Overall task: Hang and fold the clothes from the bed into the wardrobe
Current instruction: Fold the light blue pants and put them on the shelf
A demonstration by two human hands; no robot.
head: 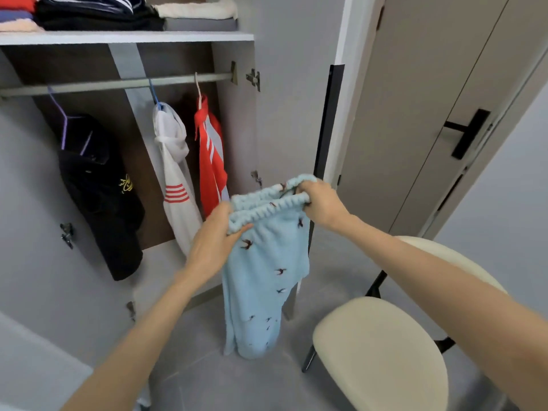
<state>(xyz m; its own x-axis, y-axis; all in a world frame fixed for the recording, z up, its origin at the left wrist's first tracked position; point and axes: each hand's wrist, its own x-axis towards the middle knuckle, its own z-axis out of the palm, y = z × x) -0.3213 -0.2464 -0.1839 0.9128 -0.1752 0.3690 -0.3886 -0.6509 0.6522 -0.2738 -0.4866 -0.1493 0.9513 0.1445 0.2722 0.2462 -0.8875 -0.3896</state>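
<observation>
Holding blue trousers (264, 277) up before wardrobe (235, 137): left hand (212, 241) pinching one waistband end, right hand (320, 203) gripping the other, letting legs hang straight, probably for folding.

Bright, even indoor light; soft shadows; slight overall softness; wide-angle bending at frame edges.

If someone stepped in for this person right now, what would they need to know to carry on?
Left hand: grips one end of the waistband of the light blue bird-print trousers.
Right hand: grips the other end; the trousers hang in front of the open wardrobe.
Done: a black garment, a white hooded top and a red striped jacket hang on the rail; folded clothes lie on the shelf.
Remaining: fold or hang these trousers. The bed is out of view.
</observation>
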